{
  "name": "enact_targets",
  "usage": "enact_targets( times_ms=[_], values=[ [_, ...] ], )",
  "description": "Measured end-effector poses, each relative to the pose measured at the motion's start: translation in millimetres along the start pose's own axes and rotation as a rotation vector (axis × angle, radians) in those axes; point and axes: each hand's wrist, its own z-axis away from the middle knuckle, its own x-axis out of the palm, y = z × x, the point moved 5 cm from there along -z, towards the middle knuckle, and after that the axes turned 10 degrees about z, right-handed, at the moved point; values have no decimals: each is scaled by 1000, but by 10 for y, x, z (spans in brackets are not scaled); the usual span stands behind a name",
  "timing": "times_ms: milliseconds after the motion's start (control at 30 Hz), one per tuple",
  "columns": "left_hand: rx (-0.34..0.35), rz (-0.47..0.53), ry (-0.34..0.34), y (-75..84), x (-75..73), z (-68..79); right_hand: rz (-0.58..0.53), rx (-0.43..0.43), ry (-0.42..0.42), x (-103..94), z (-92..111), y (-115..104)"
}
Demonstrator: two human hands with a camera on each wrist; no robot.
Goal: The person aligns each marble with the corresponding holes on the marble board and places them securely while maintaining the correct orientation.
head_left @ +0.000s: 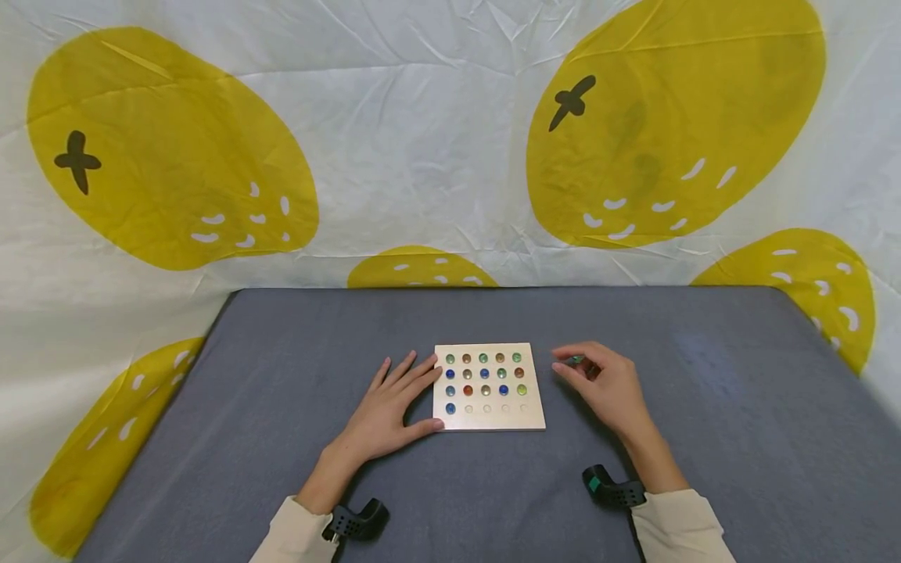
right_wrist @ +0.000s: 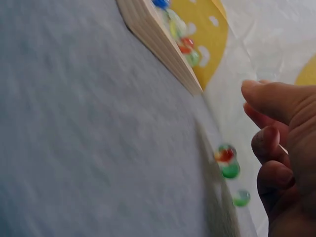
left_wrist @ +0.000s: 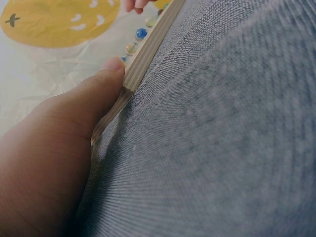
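Note:
A pale wooden board [head_left: 496,421] lies on the grey cloth, its upper rows of hollows holding glass marbles [head_left: 484,373] in several colours. Its front row has a blue marble [head_left: 450,408] at the left and bare hollows beside it. My left hand [head_left: 387,410] rests spread along the board's left edge, thumb [left_wrist: 106,81] at the near corner. To the right of the board is my right hand [head_left: 598,383], thumb and forefinger apart at the tips, the other fingers bent. Green glass [head_left: 576,360] shows between them. In the right wrist view, loose marbles [right_wrist: 230,169] lie on the cloth beyond the fingers.
A grey cloth [head_left: 281,352] covers the table. Behind it hangs a white sheet [head_left: 422,156] with yellow fruit shapes. A black strap mount [head_left: 359,520] sits on the left wrist, another black mount [head_left: 612,489] on the right.

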Motion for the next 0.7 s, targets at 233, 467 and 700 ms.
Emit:
enact_targets(
  times_ms=[233,467,700],
  values=[
    [-4,0,-6,-1,2,2,22,-1,-46,-64,32,111],
    [-6,-10,-5,-9,18,5,61,-3,-38,-84,55,180],
    [-6,-12,0,-10,22,2,94,0,-13,-85,62,210]
  ],
)
